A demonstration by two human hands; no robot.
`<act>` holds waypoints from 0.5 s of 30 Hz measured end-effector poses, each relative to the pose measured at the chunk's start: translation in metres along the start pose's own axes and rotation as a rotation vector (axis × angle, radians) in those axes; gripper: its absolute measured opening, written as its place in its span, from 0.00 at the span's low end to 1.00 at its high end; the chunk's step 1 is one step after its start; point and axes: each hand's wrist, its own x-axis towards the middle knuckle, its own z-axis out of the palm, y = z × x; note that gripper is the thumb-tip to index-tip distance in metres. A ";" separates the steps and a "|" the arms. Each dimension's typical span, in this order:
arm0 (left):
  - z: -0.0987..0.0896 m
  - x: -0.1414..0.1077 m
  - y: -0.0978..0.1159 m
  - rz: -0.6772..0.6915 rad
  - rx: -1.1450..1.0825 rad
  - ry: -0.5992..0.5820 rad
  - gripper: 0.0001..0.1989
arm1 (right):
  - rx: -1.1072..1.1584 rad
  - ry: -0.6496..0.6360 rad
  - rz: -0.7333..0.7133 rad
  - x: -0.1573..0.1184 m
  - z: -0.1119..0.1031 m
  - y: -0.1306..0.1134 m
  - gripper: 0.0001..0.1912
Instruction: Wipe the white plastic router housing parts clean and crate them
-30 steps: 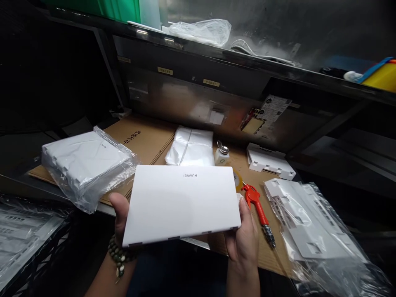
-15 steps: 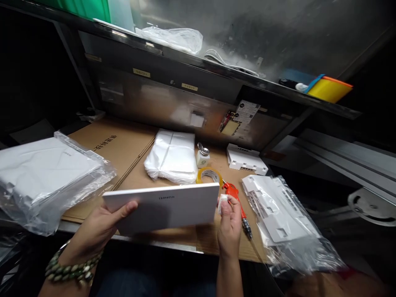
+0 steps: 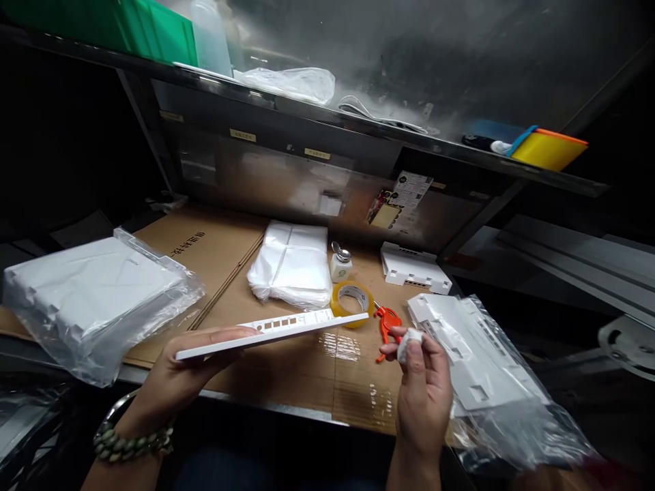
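My left hand grips the left end of a flat white panel, which is tilted nearly edge-on with a row of port openings showing behind its edge. Pinched in my right hand is a small white wad, apart from the panel. An orange-red tool lies on the cardboard just beyond my right fingers. Past the panel's right end is a roll of yellow tape, with a small white bottle with a metal cap behind it.
Bagged white panels lie at the left and right. A stack of white bags sits mid-table on cardboard. Another white housing is at the back right. A metal shelf crosses above, holding a green bin.
The panel has tipped from showing its face to nearly edge-on, revealing port openings. My right hand has moved right, away from the panel's end, with the white wad. The view has shifted slightly.
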 end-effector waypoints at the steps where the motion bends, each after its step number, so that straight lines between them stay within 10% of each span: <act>1: -0.002 0.001 -0.003 0.041 0.017 -0.031 0.09 | 0.014 -0.018 -0.005 -0.001 0.002 -0.002 0.11; 11: 0.005 0.007 0.021 0.117 0.077 -0.155 0.09 | 0.002 -0.455 -0.089 -0.024 0.045 -0.022 0.09; 15: 0.010 0.005 0.018 0.166 0.064 -0.096 0.08 | -0.027 -0.407 -0.073 -0.029 0.055 -0.013 0.07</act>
